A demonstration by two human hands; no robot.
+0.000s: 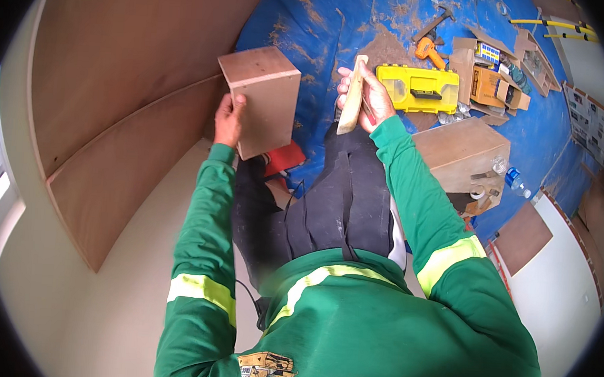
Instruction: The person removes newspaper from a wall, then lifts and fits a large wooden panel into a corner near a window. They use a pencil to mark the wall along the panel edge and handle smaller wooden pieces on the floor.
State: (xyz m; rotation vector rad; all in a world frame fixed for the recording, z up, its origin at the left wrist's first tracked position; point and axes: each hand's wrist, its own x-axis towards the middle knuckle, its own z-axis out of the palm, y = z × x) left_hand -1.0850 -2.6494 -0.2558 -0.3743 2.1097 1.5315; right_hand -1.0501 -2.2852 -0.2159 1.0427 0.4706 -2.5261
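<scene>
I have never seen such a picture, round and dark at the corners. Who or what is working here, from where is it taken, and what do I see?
There is no machine here: a person works with two bare hands. A wide fisheye camera on the person's head looks down, so straight edges bend and the green sleeves come in from below.

The left hand grips a wooden box at its left side. The right hand holds a slim, pale piece that looks like wood.

Beyond, on a dusty blue sheet, lie a yellow case, an orange tool, a hammer and an open cardboard box with packages. Another wooden box stands to the right.
</scene>
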